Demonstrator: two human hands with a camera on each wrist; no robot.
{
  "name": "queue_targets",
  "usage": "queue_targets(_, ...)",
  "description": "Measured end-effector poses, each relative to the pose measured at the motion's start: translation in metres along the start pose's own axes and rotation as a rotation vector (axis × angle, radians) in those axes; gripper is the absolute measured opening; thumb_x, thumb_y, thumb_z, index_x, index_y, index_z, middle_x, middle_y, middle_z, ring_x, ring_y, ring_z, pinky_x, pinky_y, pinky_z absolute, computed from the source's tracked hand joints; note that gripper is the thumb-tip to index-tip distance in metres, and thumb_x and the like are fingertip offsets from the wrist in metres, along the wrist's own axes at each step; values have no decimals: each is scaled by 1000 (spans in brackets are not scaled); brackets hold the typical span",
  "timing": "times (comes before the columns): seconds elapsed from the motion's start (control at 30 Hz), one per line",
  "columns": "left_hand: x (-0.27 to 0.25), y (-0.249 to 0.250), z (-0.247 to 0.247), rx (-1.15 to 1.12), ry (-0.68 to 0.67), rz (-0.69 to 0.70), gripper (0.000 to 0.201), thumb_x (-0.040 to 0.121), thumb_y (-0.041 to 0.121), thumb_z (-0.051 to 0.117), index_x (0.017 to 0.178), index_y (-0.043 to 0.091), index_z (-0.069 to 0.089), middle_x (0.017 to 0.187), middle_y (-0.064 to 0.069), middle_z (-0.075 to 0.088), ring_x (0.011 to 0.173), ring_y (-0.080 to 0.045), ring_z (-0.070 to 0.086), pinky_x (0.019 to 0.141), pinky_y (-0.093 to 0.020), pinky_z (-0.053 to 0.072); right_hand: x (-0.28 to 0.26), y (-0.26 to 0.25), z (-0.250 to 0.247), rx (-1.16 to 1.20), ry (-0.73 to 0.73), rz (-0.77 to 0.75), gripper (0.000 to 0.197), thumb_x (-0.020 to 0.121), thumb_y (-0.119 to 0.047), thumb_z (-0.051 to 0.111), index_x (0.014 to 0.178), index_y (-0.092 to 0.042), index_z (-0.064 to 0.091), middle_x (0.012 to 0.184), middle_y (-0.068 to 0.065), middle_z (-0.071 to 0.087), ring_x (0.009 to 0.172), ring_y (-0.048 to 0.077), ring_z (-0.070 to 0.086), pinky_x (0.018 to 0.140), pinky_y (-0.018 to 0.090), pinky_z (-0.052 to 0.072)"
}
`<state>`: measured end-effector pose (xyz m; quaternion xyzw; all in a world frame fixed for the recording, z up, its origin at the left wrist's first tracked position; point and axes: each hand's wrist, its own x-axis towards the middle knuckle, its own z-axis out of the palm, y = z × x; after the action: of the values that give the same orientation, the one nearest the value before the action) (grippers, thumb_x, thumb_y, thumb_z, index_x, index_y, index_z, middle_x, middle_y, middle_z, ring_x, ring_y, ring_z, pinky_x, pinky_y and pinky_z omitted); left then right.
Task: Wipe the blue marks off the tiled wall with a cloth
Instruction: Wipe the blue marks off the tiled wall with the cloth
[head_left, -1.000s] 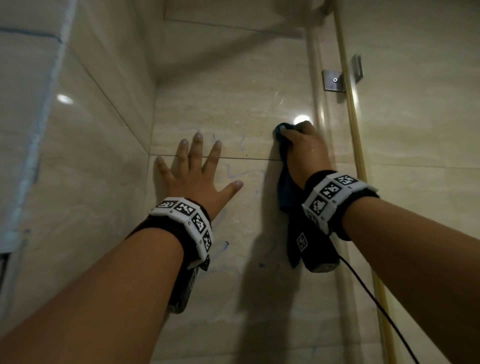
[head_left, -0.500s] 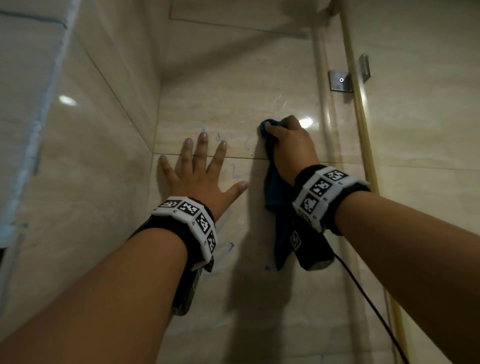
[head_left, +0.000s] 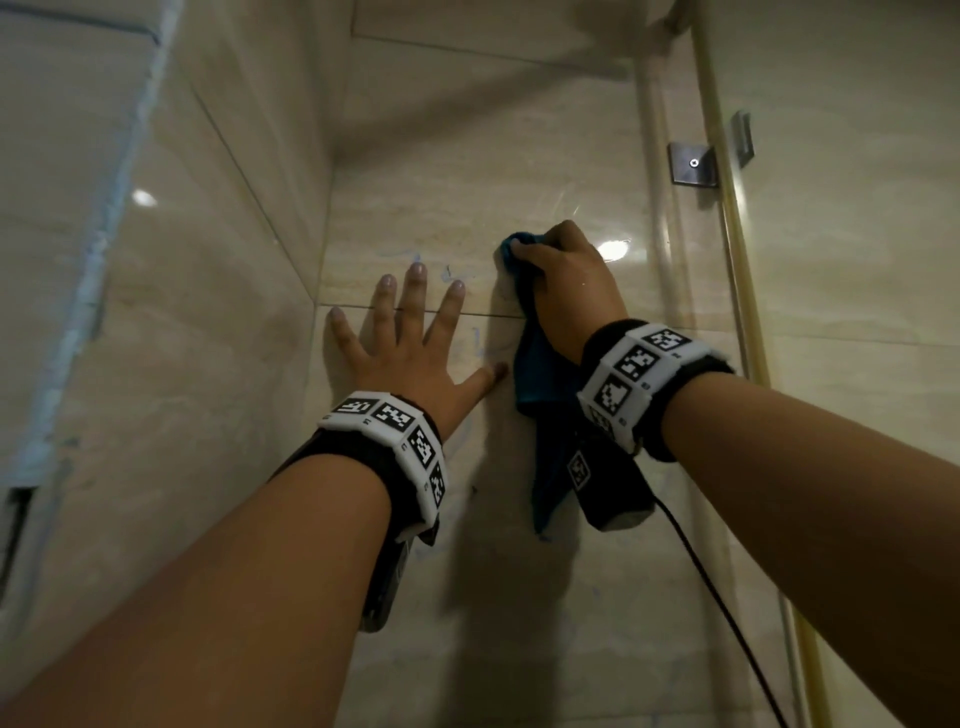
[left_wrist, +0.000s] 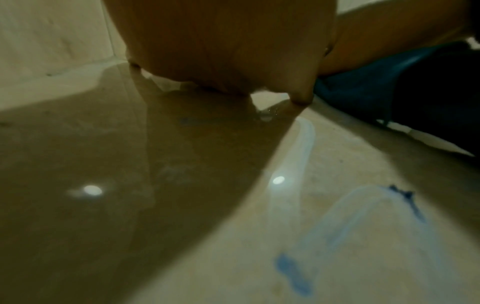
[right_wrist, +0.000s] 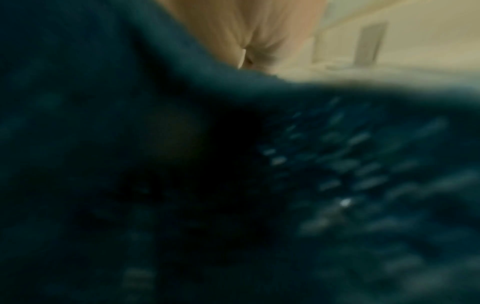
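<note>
My right hand (head_left: 563, 280) grips a dark blue cloth (head_left: 540, 371) and presses it against the beige tiled wall (head_left: 467, 208); the cloth's loose end hangs down below the wrist. The cloth (right_wrist: 182, 164) fills most of the right wrist view. My left hand (head_left: 410, 338) lies flat on the wall with fingers spread, just left of the cloth. Faint blue marks (head_left: 447, 273) show above its fingertips and by the thumb. In the left wrist view, smeared blue marks (left_wrist: 293, 273) streak the tile below the palm (left_wrist: 228, 51).
A side wall (head_left: 182, 338) meets the tiled wall in a corner on the left. A glass panel with a gold edge strip (head_left: 737, 260) and a metal bracket (head_left: 693, 163) stands close on the right. A black cable (head_left: 727, 597) hangs from my right wrist.
My right hand has slid the cloth leftwards along the wall, closing in on the left hand. The left hand has stayed flat in place.
</note>
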<state>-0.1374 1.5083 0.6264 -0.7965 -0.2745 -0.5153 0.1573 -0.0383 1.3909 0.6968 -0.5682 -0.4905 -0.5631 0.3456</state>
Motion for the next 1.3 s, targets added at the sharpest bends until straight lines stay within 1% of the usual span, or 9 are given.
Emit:
queue_targets(0.1, 1, 0, 1, -4, 3, -6, 87, 81, 81, 18, 143, 40, -28, 151, 4, -37, 142, -24, -28, 111, -62, -12, 1, -8, 4, 25, -46, -13, 24, 97, -17, 51, 113, -2, 61, 112, 14, 50, 96, 24, 49, 75, 5, 32)
queue_targets(0.17, 1, 0, 1, -8, 4, -6, 88, 81, 82, 19, 143, 40, -28, 152, 5, -37, 142, -24, -28, 111, -62, -12, -8, -10, 5, -37, -92, -74, 27, 96, -14, 53, 120, -7, 63, 117, 15, 51, 103, 30, 50, 86, 16, 36)
queue_targets(0.27, 1, 0, 0, -9, 1, -8, 88, 80, 82, 18, 143, 40, -27, 152, 5, -36, 142, -23, -27, 111, -62, -12, -22, -8, -1, -77, -100, -141, 28, 91, -9, 58, 119, -8, 65, 116, 16, 54, 103, 34, 51, 85, 26, 39)
queue_targets(0.4, 1, 1, -1, -3, 2, -8, 87, 81, 82, 17, 144, 40, -26, 152, 5, -36, 143, -24, -26, 110, -62, -11, -22, 1, -3, 75, -146, -23, 17, 89, -16, 60, 104, -14, 67, 106, 14, 57, 100, 34, 55, 82, 39, 43)
queue_targets(0.47, 1, 0, 0, -2, 5, -2, 87, 80, 82, 16, 144, 39, -26, 152, 5, -37, 142, -24, -27, 110, -62, -12, -17, 8, -6, 103, -84, 72, 16, 90, -26, 60, 100, -13, 62, 101, 11, 55, 94, 32, 56, 77, 34, 42)
queue_targets(0.57, 1, -1, 0, 0, -4, 6, 87, 80, 82, 14, 144, 39, -27, 151, 5, -39, 142, -24, -29, 109, -62, -13, -13, 18, -11, -108, -81, 41, 32, 99, -18, 47, 128, -9, 56, 119, 15, 47, 105, 29, 50, 86, 21, 35)
queue_targets(0.87, 1, 0, 0, 4, -17, 5, 88, 79, 83, 12, 143, 39, -28, 151, 5, -39, 142, -24, -29, 109, -63, -12, -33, 11, -17, -220, -135, -58, 40, 98, -14, 47, 137, -14, 50, 124, 15, 44, 110, 32, 47, 93, 27, 37)
queue_targets(1.13, 1, -1, 0, -6, -23, 3, 89, 78, 84, 12, 143, 39, -27, 150, 6, -39, 141, -23, -29, 109, -62, -14, -23, 42, -32, -137, -65, 212, 40, 94, -4, 43, 133, -9, 52, 125, 22, 44, 109, 35, 48, 88, 29, 36)
queue_targets(1.3, 0, 0, -1, -6, -28, 1, 88, 79, 83, 13, 144, 39, -27, 150, 6, -40, 141, -23, -30, 109, -62, -13, -41, 39, -23, -171, -35, 216, 43, 91, -4, 43, 132, -13, 53, 125, 21, 44, 108, 36, 45, 85, 33, 35)
